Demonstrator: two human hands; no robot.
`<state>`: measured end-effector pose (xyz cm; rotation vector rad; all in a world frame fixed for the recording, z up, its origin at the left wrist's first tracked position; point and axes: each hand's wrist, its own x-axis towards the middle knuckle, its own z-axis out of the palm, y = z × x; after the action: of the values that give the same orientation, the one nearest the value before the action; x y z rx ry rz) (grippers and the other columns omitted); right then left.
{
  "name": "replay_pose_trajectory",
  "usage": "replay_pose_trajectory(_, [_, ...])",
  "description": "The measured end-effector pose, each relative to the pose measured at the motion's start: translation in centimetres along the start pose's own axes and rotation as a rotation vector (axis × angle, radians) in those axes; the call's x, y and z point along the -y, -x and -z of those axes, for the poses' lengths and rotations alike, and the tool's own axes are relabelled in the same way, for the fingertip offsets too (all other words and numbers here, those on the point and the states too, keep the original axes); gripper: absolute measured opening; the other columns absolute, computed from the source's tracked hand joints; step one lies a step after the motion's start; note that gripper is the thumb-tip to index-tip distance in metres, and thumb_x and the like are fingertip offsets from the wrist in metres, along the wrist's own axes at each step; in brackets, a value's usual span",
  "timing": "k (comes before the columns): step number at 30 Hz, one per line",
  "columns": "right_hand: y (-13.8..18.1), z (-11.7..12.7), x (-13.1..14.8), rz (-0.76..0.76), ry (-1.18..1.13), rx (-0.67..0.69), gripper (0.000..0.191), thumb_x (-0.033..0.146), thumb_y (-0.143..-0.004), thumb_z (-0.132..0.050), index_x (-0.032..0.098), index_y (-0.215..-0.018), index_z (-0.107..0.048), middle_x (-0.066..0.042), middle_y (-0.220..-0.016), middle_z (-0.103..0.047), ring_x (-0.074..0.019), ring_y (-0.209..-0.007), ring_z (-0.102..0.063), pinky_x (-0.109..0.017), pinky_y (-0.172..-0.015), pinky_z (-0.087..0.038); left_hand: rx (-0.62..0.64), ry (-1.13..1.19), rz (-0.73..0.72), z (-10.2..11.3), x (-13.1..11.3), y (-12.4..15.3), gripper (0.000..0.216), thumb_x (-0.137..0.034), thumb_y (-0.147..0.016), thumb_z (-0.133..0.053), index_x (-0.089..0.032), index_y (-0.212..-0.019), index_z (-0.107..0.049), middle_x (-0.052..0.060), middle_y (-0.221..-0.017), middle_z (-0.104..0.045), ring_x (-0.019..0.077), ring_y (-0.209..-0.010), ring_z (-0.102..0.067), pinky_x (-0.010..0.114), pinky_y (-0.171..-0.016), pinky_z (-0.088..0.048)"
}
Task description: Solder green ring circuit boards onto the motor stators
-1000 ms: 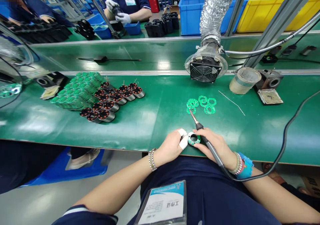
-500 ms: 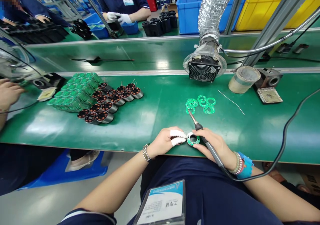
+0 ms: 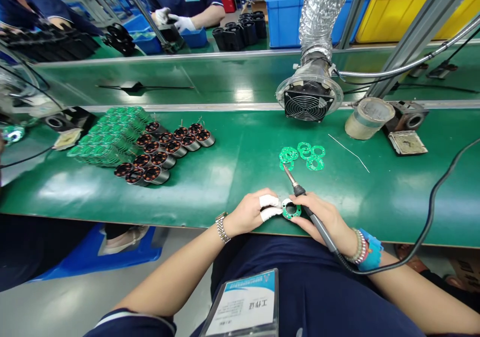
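Note:
Near the table's front edge, a green ring-shaped circuit board [image 3: 296, 210] sits between my hands; what lies beneath it is hidden. My left hand [image 3: 255, 211], with white covers on two fingers, pinches at the board's left edge. My right hand [image 3: 324, 217] is closed around a soldering iron [image 3: 314, 219], its thumb and a finger also against the board's right side. The iron's tip points up and away, over several loose green ring boards [image 3: 315, 163]. A thin strand of wire [image 3: 348, 152] lies to their right.
Wound motor stators [image 3: 155, 174] and stacked green boards [image 3: 112, 134] stand at the left. A fan on a duct [image 3: 308, 106] hangs ahead. A round pot [image 3: 369, 119] and an iron stand [image 3: 408, 142] are at right. A co-worker's gloved hands [image 3: 183, 23] are across the bench.
The view has shifted slightly. My hands, the circuit board and the soldering iron keep nearly the same pose. At the far left, a neighbour's hand has left the view.

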<state>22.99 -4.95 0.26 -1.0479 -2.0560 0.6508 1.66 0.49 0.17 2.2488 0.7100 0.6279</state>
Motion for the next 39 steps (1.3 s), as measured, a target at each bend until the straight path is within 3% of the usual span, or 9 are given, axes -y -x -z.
replay_pose_trajectory(3, [-0.1, 0.0, 0.0, 0.007, -0.003, -0.006, 0.028, 0.021, -0.085, -0.055, 0.019, -0.111, -0.047, -0.009, -0.102, -0.060, -0.0186, -0.091, -0.059, -0.033, -0.078, -0.052, -0.022, 0.027, 0.110, -0.3, -0.5, -0.2, 0.013, -0.026, -0.083, -0.052, -0.017, -0.076, -0.058, 0.005, -0.078, -0.060, 0.0138, -0.071, -0.056, 0.026, -0.066, -0.045])
replay_pose_trajectory(5, [-0.1, -0.1, 0.0, 0.013, -0.004, -0.015, 0.028, 0.021, -0.085, -0.054, 0.020, -0.112, -0.047, -0.009, -0.103, -0.060, -0.0188, -0.092, -0.059, -0.033, -0.080, -0.052, -0.063, 0.119, 0.279, -0.9, -1.2, -0.4, 0.013, -0.026, -0.080, -0.054, -0.016, -0.071, -0.055, 0.003, -0.071, -0.059, 0.0130, -0.064, -0.055, 0.025, -0.061, -0.045])
replay_pose_trajectory(9, [0.0, -0.2, -0.2, 0.022, -0.004, -0.023, 0.028, 0.020, -0.085, -0.054, 0.020, -0.112, -0.047, -0.009, -0.104, -0.060, -0.0187, -0.093, -0.059, -0.033, -0.080, -0.052, -0.170, 0.629, 0.745, -2.5, -2.8, -0.6, 0.021, -0.033, -0.076, -0.060, -0.016, -0.070, -0.049, -0.002, -0.053, -0.057, 0.0107, -0.047, -0.055, 0.023, -0.051, -0.046])
replay_pose_trajectory(12, [0.1, -0.2, -0.3, 0.018, -0.003, -0.021, 0.028, 0.020, -0.085, -0.053, 0.020, -0.113, -0.047, -0.009, -0.104, -0.061, -0.0186, -0.093, -0.059, -0.033, -0.080, -0.052, -0.273, 0.937, 0.876, -2.8, -3.4, -0.3, 0.028, -0.039, -0.072, -0.065, -0.014, -0.071, -0.052, -0.001, -0.054, -0.059, 0.0102, -0.048, -0.058, 0.023, -0.053, -0.050])
replay_pose_trajectory(17, [0.1, -0.2, -0.2, 0.019, -0.001, -0.021, 0.027, 0.021, -0.085, -0.054, 0.020, -0.112, -0.047, -0.009, -0.104, -0.061, -0.0192, -0.095, -0.059, -0.034, -0.082, -0.052, -0.322, 1.021, 0.867, -2.2, -3.2, 0.6, 0.027, -0.037, -0.070, -0.069, -0.012, -0.077, -0.060, 0.003, -0.071, -0.063, 0.0113, -0.063, -0.062, 0.023, -0.062, -0.053])
replay_pose_trajectory(33, [0.1, -0.3, -0.2, 0.020, 0.002, -0.026, 0.027, 0.020, -0.085, -0.054, 0.020, -0.111, -0.048, -0.010, -0.105, -0.061, -0.0190, -0.094, -0.060, -0.034, -0.080, -0.052, -0.057, 0.860, 0.877, -1.3, -2.8, -1.4, 0.027, -0.035, -0.068, -0.069, -0.013, -0.072, -0.053, -0.002, -0.053, -0.056, 0.0085, -0.047, -0.055, 0.020, -0.048, -0.048])
replay_pose_trajectory(36, [0.3, 0.0, -0.2, -0.007, -0.011, -0.027, 0.032, 0.022, -0.083, -0.058, 0.020, -0.113, -0.047, -0.011, -0.110, -0.061, -0.0201, -0.100, -0.060, -0.035, -0.085, -0.052, -0.062, 0.866, 0.839, -1.0, -2.8, -1.3, 0.029, -0.036, -0.070, -0.066, -0.014, -0.082, -0.051, -0.002, -0.065, -0.054, 0.0092, -0.053, -0.057, 0.022, -0.049, -0.049])
replay_pose_trajectory(39, [0.4, 0.8, -0.4, -0.050, 0.014, -0.105, 0.038, 0.025, -0.081, -0.062, 0.020, -0.114, -0.046, -0.011, -0.115, -0.060, -0.0212, -0.105, -0.059, -0.035, -0.088, -0.051, -0.043, 0.720, 0.677, -0.6, -2.6, -0.9, 0.044, -0.040, -0.071, -0.066, -0.018, -0.104, -0.048, 0.003, -0.087, -0.054, 0.0107, -0.063, -0.057, 0.024, -0.054, -0.050])
